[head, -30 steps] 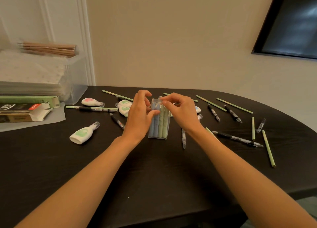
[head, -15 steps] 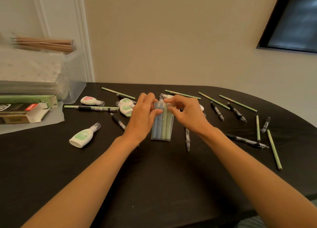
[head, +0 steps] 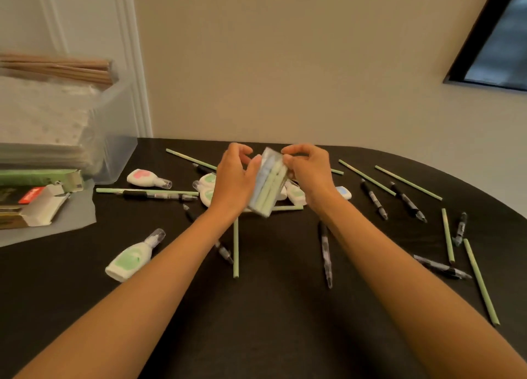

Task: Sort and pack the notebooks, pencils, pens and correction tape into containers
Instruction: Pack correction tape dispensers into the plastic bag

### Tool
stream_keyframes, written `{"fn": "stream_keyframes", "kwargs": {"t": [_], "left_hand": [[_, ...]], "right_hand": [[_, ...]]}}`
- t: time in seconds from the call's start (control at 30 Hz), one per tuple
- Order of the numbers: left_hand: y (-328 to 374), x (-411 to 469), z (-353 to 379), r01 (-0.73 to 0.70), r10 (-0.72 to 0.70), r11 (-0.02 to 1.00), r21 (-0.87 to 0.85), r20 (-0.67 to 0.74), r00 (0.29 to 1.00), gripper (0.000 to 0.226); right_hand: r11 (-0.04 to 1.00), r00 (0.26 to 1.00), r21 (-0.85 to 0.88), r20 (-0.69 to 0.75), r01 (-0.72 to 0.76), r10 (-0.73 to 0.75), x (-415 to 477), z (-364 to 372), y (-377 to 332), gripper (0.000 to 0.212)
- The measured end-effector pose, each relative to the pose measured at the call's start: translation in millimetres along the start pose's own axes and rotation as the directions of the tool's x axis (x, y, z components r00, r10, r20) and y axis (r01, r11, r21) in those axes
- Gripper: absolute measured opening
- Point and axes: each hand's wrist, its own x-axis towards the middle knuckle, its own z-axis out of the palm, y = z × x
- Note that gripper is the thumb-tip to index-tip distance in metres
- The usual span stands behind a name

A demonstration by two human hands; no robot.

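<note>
While both forearms stretch fwd over the dark surface (head: 256, 336), the hands meet at centre on one item: a clear case (head: 268, 187) w/ pastel blue & green pens inside. Case is tilted, top end leaning right & away. Lower end sits nr the surface; contact not determinable.

The left hand (head: 233, 179) grips the case's left long edge, thumb on the facing side, fingers curled up behind. The right hand (head: 310, 173) pinches the top right corner, thumb & fingertips bunched.

Loose stock around:
- green correction tape (head: 128, 260) near-left; pink correction tape (head: 142, 177) by the clear bin (head: 114, 150); more tape units partly hidden behind the hands.
- green pencil (head: 235, 250) lies below the left wrist; black pen (head: 325, 253) beside the right forearm.
- more pencils & pens scattered on the right side.
- bin holds a notebook stack (head: 42, 116), wooden pencils (head: 62, 67) on top.
</note>
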Motion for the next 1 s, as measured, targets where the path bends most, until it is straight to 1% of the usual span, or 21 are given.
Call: {"fn": "stream_keyframes", "kwargs": {"t": [0.07, 0.1, 0.17, 0.23, 0.27, 0.37, 0.47, 0.53, 0.57, 0.63, 0.67, 0.73, 0.8, 0.9, 0.93, 0.97, 1.0], "left_hand": [[0.4, 16.4, -7.3, 0.090, -0.090, 0.996, -0.021, 0.024, 0.996, 0.026], [-0.2, 33.7, -17.1, 0.139, -0.137, 0.989, -0.047, 0.037, 0.990, 0.024], [3.2, 41.9, -22.9, 0.240, -0.230, 0.961, -0.138, 0.085, 0.970, 0.023], [5.1, 72.4, -43.0, 0.321, -0.315, 0.919, -0.227, 0.065, 0.947, 0.025], [7.1, 82.0, -50.7, 0.343, -0.342, 0.906, -0.249, 0.050, 0.938, 0.026], [16.4, 123.4, -89.8, 0.370, -0.383, 0.908, -0.195, -0.032, 0.923, 0.033], [22.2, 151.9, -126.2, 0.428, -0.436, 0.899, -0.096, -0.096, 0.895, 0.038], [24.6, 167.0, -158.0, 0.483, -0.486, 0.874, -0.052, -0.134, 0.864, 0.040], [25.5, 176.8, -178.8, 0.514, -0.512, 0.857, -0.023, -0.145, 0.847, 0.040], [21.2, 188.1, -210.3, 0.577, -0.566, 0.815, 0.043, -0.146, 0.811, 0.037], [16.9, 196.0, -229.1, 0.605, -0.591, 0.793, 0.071, -0.149, 0.792, 0.035], [5.1, 204.6, -255.9, 0.630, -0.615, 0.763, 0.147, -0.133, 0.777, 0.033], [-9.5, 208.4, -280.1, 0.639, -0.635, 0.736, 0.226, -0.098, 0.766, 0.030], [-34.7, 204.4, -302.5, 0.678, -0.700, 0.678, 0.285, -0.034, 0.714, 0.026], [-44.0, 202.2, -307.4, 0.692, -0.727, 0.647, 0.322, -0.013, 0.686, 0.026], [-52.6, 200.3, -309.8, 0.695, -0.747, 0.621, 0.363, 0.003, 0.665, 0.027], [-59.4, 197.7, -311.1, 0.700, -0.764, 0.600, 0.389, 0.018, 0.645, 0.028]], "right_hand": [[0.993, 0.994, 0.077, -0.055, -0.089, 0.093, 21.2, 6.4, -7.5, 0.017], [0.984, 0.988, 0.119, -0.068, -0.129, 0.138, 39.1, 18.4, -16.7, 0.017], [0.965, 0.978, 0.205, -0.099, -0.162, 0.185, 49.0, 22.7, -22.7, 0.024], [0.930, 0.973, 0.307, -0.040, -0.203, 0.226, 68.4, 45.9, -44.5, 0.033], [0.923, 0.975, 0.322, 0.009, -0.212, 0.221, 71.0, 52.9, -52.8, 0.036], [0.923, 0.954, 0.258, 0.177, -0.284, 0.244, 86.9, 83.9, -93.2, 0.046], [0.942, 0.925, 0.148, 0.285, -0.301, 0.250, 94.3, 112.2, -128.0, 0.047], [0.942, 0.877, 0.075, 0.396, -0.328, 0.274, 98.7, 133.4, -156.0, 0.043], [0.937, 0.837, 0.036, 0.462, -0.348, 0.293, 102.2, 146.7, -173.7, 0.040], [0.941, 0.768, -0.054, 0.564, -0.335, 0.305, 102.7, 166.5, -194.9, 0.032], [0.944, 0.745, -0.080, 0.595, -0.319, 0.302, 103.8, 181.2, -203.6, 0.030], [0.945, 0.733, -0.108, 0.606, -0.308, 0.308, 99.1, 205.4, -208.8, 0.029], [0.948, 0.745, -0.182, 0.586, -0.261, 0.318, 94.0, 234.6, -205.5, 0.030], [0.947, 0.728, -0.314, 0.634, -0.067, 0.261, 92.5, 272.6, -190.1, 0.027], [0.931, 0.717, -0.362, 0.658, 0.032, 0.231, 94.0, 283.3, -183.5, 0.026], [0.892, 0.707, -0.419, 0.682, 0.168, 0.187, 96.1, 290.2, -176.9, 0.024], [0.824, 0.688, -0.470, 0.711, 0.316, 0.142, 97.3, 295.4, -169.4, 0.024]]}}
